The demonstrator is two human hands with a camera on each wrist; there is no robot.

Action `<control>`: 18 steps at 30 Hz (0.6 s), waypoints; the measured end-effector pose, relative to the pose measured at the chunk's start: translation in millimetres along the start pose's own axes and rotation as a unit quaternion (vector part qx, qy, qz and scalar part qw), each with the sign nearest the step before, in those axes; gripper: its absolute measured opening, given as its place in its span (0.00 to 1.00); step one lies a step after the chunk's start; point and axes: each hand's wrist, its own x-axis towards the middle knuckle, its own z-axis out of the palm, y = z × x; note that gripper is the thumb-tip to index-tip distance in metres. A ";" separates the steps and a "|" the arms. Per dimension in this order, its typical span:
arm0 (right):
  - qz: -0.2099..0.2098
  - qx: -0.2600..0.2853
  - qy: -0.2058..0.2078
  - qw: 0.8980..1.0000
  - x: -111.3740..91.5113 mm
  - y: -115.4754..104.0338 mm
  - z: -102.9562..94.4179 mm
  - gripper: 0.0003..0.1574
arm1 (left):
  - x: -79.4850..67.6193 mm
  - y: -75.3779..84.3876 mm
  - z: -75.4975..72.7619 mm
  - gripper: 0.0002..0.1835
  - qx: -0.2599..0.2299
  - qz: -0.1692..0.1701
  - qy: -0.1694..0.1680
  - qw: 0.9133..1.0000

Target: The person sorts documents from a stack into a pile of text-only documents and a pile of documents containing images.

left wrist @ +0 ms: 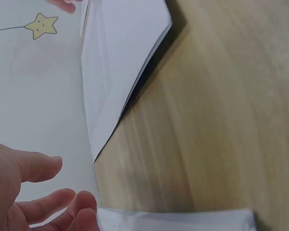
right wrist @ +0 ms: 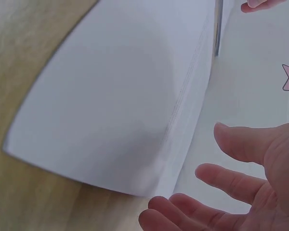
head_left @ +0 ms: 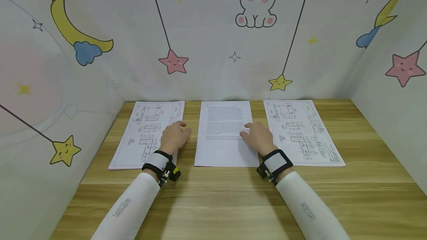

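Observation:
Three paper stacks lie in a row on the wooden table. The left stack of technical drawings (head_left: 136, 143) has my left hand (head_left: 174, 137) over its right edge. In the left wrist view that hand's fingers (left wrist: 38, 168) are loosely bent with nothing between them. A stack of text pages (head_left: 220, 153) lies in the middle. Over its right edge hovers my right hand (head_left: 258, 137), its fingers (right wrist: 241, 139) relaxed and apart in the right wrist view, holding nothing. To the right of that hand lies another stack of technical drawings (head_left: 317, 147). Whether either hand touches paper I cannot tell.
A white curtain-like wall (head_left: 213, 40) with cartoon stars, a moon and a rabbit stands behind the table and along both sides. The wooden tabletop (head_left: 220, 203) spreads in front of the papers. Each wrist wears a strapped camera (head_left: 173, 173).

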 end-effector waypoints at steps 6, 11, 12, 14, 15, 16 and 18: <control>-0.011 0.002 0.002 1.000 0.2 -3.8 -1.6 0.29 | -0.2 -11.3 -18.7 0.24 -0.012 0.003 0.026 1.000; -0.024 0.009 -0.001 1.000 -1.7 -8.9 -3.1 0.29 | -2.4 -26.3 -22.1 0.23 -0.006 0.005 0.034 0.999; -0.025 0.011 -0.003 1.000 -2.3 -10.6 -3.8 0.30 | -3.1 -29.4 -22.5 0.22 -0.002 0.002 0.033 0.999; -0.025 0.010 -0.007 1.000 -4.0 -14.6 -5.7 0.30 | -4.4 -35.5 -24.2 0.23 0.004 -0.003 0.032 0.999; -0.025 0.008 -0.007 1.000 -5.0 -17.0 -6.9 0.30 | -5.1 -38.2 -25.6 0.23 0.007 -0.006 0.034 0.999; -0.026 0.003 -0.008 1.000 -6.3 -19.4 -8.1 0.31 | -5.5 -41.0 -27.1 0.23 0.010 -0.009 0.035 0.999; -0.034 -0.003 -0.004 0.999 -9.3 -24.4 -10.4 0.31 | -6.0 -46.6 -31.0 0.23 0.013 -0.015 0.037 0.999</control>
